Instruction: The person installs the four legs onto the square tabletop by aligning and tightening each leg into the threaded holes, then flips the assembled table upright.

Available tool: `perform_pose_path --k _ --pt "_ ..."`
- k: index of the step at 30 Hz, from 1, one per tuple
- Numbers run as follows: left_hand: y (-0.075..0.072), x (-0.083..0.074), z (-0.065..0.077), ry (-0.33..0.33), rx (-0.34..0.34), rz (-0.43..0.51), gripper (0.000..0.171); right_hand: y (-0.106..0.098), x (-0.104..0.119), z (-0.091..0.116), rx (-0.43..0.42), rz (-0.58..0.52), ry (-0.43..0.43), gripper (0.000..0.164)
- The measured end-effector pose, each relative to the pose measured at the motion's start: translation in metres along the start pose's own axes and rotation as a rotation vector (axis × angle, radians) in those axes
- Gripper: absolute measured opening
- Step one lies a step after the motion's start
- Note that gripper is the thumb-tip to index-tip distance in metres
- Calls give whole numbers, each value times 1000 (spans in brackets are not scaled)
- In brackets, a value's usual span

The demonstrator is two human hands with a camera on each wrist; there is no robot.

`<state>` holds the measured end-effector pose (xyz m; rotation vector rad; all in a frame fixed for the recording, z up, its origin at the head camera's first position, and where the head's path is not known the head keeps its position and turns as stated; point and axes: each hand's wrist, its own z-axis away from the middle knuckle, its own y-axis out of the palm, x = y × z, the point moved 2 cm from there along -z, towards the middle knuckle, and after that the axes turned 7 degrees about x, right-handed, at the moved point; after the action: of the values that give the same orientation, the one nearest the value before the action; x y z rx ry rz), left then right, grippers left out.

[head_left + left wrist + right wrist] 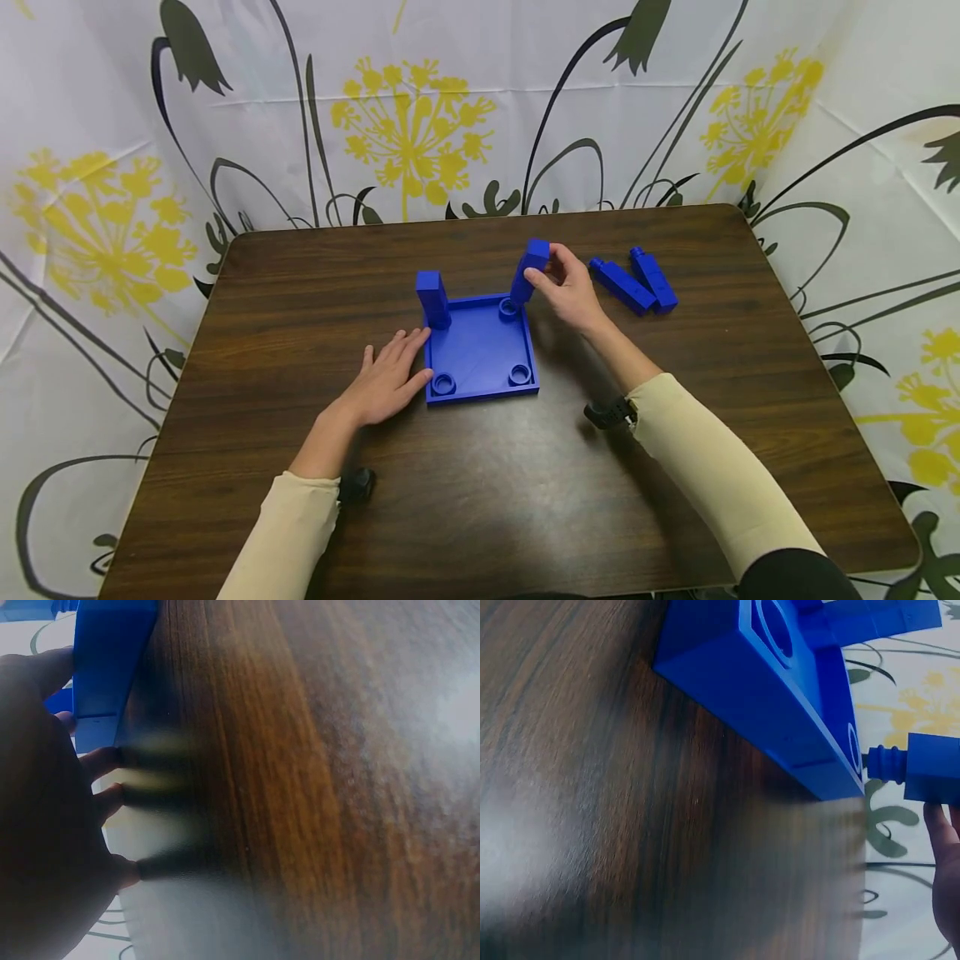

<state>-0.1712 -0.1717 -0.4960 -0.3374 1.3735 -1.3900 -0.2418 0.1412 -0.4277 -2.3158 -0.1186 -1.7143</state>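
A square blue tray-like base [483, 354] with raised rims and round sockets in its corners lies on the table. One blue leg [432, 293] stands upright in its far left corner. My right hand [570, 292] pinches a second blue leg [529, 271], slightly tilted over the far right socket [508, 308]. In the right wrist view that leg's ridged peg [887, 764] points at the socket, close over it. My left hand [386, 375] rests along the base's left side, fingers spread, with thumb and fingertips touching the edge.
Two more blue legs [622, 286] [654, 279] lie side by side on the dark wooden table [675, 467], right of my right hand. A flowered curtain [450, 108] hangs behind the table's far edge and at both sides.
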Motion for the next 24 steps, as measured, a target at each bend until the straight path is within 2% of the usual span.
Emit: perform_pose_path --k 10,19,24 --pt "-1 -1 1 -3 -6 3 67 12 -31 -10 79 93 27 32" --pt "-1 -1 2 6 -10 12 67 15 -33 -10 166 153 36 36" --pt "0 -1 2 8 -16 11 67 16 -16 -10 223 117 50 47"
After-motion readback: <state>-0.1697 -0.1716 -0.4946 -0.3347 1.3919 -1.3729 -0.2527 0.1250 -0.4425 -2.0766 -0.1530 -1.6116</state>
